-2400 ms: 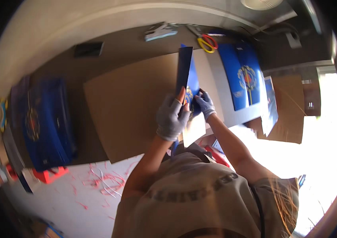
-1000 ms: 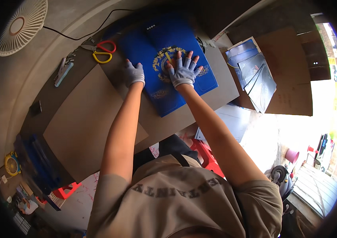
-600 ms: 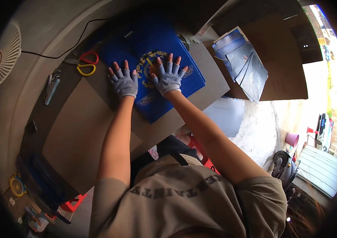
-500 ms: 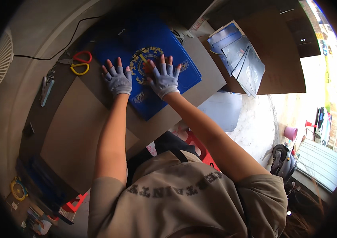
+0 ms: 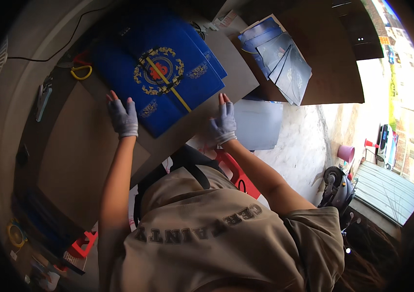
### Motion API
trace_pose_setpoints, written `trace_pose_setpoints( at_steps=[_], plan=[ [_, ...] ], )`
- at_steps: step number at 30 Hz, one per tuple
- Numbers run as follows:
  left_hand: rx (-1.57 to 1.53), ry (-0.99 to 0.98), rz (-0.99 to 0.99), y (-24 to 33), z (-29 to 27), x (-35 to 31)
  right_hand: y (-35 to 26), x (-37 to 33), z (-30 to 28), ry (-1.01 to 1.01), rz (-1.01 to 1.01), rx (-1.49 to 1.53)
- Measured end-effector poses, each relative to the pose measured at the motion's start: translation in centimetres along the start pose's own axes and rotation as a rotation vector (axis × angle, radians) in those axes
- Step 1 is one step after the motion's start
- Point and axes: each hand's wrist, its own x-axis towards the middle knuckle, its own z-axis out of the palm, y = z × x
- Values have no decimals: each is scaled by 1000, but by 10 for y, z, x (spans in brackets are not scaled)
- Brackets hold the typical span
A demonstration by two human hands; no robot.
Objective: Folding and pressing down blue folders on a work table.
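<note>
Blue printed card panels [image 5: 114,63] with a gold ring emblem, red centre and yellow strip lie stacked at a slant on the table. My left hand [image 5: 123,118], in a grey fingerless-tip glove, is beside the stack's left edge with fingers stretched out; thumb and fingertips are at or close to that edge. Gloved alike, my right hand [image 5: 224,122] is just off the stack's near right corner, fingers extended upward. Neither hand visibly grips anything. Whether the fingertips touch the panels I cannot tell.
Scissors with a yellow handle [image 5: 81,73] lie left of the stack, near a light-blue-handled cutter [image 5: 43,103]. Fanned blue-grey printed sheets [image 5: 287,68] rest on brown cardboard [image 5: 333,73] at right. A red stool [image 5: 238,175] shows below the table edge.
Both hands have come off the emblem area toward me and moved apart to the stack's edges, uncovering the emblem and yellow strip. The whole view has shifted slightly.
</note>
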Motion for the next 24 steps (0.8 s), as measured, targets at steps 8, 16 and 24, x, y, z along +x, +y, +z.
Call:
trace_pose_setpoints(
  at_steps=[8,16,24],
  plan=[
    [82,-277,-105,16,15,-35,26,72,15,165,506,642],
    [-533,-380,-275,9,17,13,33,113,-6,79,630,690],
    [-1099,-284,-1095,32,22,-7,63,138,10,66,140,394]
  ],
)
